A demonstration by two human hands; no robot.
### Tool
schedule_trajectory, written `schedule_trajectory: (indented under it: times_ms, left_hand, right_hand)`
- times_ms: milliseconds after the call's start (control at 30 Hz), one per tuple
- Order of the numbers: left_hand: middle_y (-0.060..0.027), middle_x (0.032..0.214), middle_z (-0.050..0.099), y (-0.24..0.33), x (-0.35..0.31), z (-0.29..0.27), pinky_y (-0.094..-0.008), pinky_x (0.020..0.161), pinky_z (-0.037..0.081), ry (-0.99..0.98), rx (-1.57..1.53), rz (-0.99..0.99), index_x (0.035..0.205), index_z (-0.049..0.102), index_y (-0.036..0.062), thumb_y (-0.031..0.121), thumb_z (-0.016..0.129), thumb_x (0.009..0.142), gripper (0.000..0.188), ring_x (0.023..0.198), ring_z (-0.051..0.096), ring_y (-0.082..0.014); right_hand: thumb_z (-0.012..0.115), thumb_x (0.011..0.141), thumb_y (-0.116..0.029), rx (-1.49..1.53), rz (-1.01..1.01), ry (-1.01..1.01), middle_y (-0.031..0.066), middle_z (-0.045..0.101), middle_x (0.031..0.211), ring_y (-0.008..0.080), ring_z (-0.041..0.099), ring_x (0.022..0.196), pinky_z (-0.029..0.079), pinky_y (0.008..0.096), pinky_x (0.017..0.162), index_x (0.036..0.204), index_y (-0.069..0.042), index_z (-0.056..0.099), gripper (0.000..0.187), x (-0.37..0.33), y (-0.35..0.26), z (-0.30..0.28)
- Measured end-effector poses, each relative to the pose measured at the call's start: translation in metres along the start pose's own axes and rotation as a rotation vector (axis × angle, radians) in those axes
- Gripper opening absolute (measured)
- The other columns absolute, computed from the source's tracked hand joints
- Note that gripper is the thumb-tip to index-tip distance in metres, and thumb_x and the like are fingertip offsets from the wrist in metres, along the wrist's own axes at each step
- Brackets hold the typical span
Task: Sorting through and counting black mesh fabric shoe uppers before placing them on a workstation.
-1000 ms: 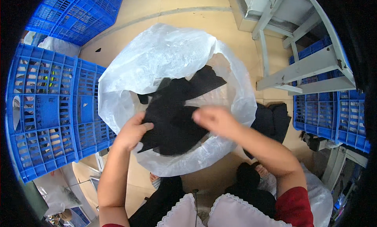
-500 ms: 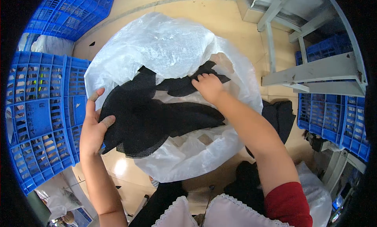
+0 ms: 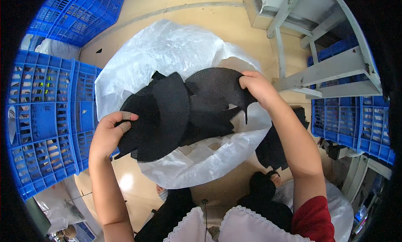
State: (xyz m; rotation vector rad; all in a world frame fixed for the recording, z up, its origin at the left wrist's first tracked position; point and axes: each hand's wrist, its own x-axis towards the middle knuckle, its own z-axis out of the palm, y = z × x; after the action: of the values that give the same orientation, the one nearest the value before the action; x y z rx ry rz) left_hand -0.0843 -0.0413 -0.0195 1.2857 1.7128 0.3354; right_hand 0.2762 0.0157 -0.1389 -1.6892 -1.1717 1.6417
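Head view: pinching left edge of black fabric pieces with left hand, upper-right edge with right hand. Spread between hands over mouth of white plastic bag, overhanging its near-left rim. Tight on the left, close beside blue crate; more room over tan floor past bag's far rim.

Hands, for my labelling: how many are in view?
2: the left hand grips the black fabric at left, the right hand at upper right; no others show.
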Motion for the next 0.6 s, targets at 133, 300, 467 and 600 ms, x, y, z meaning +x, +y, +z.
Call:
schedule_trajectory:
  times_ms: [133, 300, 467, 600]
  left_hand:
    - [-0.0047, 0.088, 0.064, 0.001, -0.003, -0.002, -0.0226, 0.076, 0.043, 0.017, 0.064, 0.014, 0.096, 0.066, -0.0015, -0.007, 0.055, 0.078, 0.022, 0.083, 0.056, -0.0108]
    - [-0.0077, 0.088, 0.065, -0.01, -0.003, -0.008, -0.0253, 0.077, 0.044, 0.08, 0.251, 0.151, 0.093, 0.065, -0.0026, -0.007, 0.055, 0.075, 0.022, 0.084, 0.059, -0.0142]
    - [-0.0084, 0.089, 0.066, -0.008, -0.006, -0.008, -0.0264, 0.078, 0.044, 0.062, 0.265, 0.153, 0.092, 0.066, -0.0018, -0.005, 0.055, 0.074, 0.022, 0.085, 0.06, -0.0154]
    - [-0.0082, 0.09, 0.067, -0.005, -0.008, -0.001, -0.0275, 0.081, 0.045, -0.157, 0.081, 0.077, 0.092, 0.068, 0.0001, 0.0, 0.057, 0.074, 0.021, 0.086, 0.061, -0.0161]
  right_hand:
    - [0.05, 0.068, -0.006, 0.102, 0.025, -0.042, -0.003, 0.049, 0.067, 0.01, 0.044, 0.063, 0.037, 0.0232, 0.06, 0.074, -0.003, 0.059, 0.011, -0.005, -0.002, -0.004]
    - [0.05, 0.067, -0.005, 0.108, 0.01, -0.089, -0.0022, 0.052, 0.072, 0.0097, 0.046, 0.069, 0.038, 0.0233, 0.063, 0.077, -0.002, 0.059, 0.014, -0.016, -0.011, -0.014]
    - [0.05, 0.07, -0.004, 0.195, -0.07, -0.17, -0.0008, 0.056, 0.077, 0.0114, 0.05, 0.074, 0.041, 0.0248, 0.069, 0.085, 0.0, 0.062, 0.019, -0.03, -0.025, -0.01]
    - [0.051, 0.074, -0.006, -0.091, -0.63, -0.023, 0.0065, 0.063, 0.086, 0.0173, 0.058, 0.085, 0.046, 0.0303, 0.077, 0.09, 0.001, 0.062, 0.021, -0.079, -0.043, 0.005]
